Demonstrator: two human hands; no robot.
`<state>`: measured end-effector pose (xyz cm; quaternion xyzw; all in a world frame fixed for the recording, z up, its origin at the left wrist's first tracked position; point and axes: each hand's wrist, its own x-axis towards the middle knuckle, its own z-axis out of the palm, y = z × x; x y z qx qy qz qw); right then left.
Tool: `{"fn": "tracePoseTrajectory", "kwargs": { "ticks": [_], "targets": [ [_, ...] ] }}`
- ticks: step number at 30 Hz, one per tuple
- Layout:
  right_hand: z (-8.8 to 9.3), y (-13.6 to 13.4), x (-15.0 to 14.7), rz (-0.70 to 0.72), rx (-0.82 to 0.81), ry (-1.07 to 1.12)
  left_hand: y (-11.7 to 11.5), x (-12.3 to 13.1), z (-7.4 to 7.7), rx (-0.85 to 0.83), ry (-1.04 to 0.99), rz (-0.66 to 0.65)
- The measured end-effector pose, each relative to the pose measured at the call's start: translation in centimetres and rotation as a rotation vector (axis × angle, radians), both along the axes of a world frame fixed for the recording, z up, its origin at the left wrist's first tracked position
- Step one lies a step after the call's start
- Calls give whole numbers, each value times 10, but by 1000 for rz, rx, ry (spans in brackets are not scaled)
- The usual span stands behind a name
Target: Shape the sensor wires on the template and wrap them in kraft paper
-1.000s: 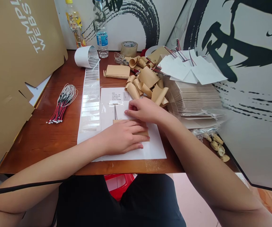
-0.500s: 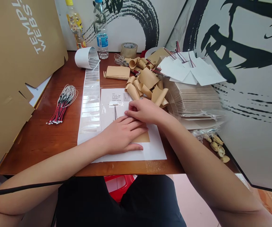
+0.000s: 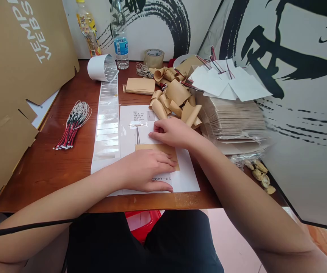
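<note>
A brown paper piece [image 3: 163, 149] lies on a white printed sheet [image 3: 186, 178] at the table's front. My left hand [image 3: 146, 170] rests flat on the brown piece's near edge, fingers stretched out together. My right hand [image 3: 171, 132] presses its bent fingers on the far edge of the brown piece. A thin wire [image 3: 137, 132] lies on the sheet just left of my right hand. Printed text "E001-01" shows below my left fingers.
A strip of clear labels [image 3: 106, 121] runs from a white roll [image 3: 100, 67]. A bundle of red and white wires [image 3: 72, 125] lies left. Curled brown papers [image 3: 177, 98], a stack of brown sheets [image 3: 234, 117], white tags [image 3: 231, 83], bottles [image 3: 120, 34] and tape [image 3: 154, 57] stand behind.
My left hand slid back toward me along the brown piece, uncovering more of it and the printed text. My right hand stayed in place.
</note>
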<state>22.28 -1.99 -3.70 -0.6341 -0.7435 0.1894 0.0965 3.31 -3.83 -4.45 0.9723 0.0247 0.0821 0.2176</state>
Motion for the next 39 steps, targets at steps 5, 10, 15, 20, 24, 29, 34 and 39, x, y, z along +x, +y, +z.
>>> {"fn": "tracePoseTrajectory", "kwargs": {
  "ticks": [5,10,15,20,24,29,34,39],
  "targets": [
    [2,-1,0,-1,-12,0,4,-3,2,77,33,137],
    [2,-1,1,4,-9,17,12,-7,7,216,109,322],
    [1,1,1,12,0,3,12,-10,8,115,-9,156],
    [2,0,0,7,-6,-4,14,-11,4,59,-35,198],
    [3,-1,0,7,-17,11,20,-12,2,118,-20,293],
    [6,-2,-1,-1,-29,5,24,-15,2,202,-20,354],
    [6,-1,-2,6,-28,-16,27,-15,2,212,-19,265],
    [7,-2,-3,0,-29,-26,32,-15,-1,242,-35,265]
  ]
}}
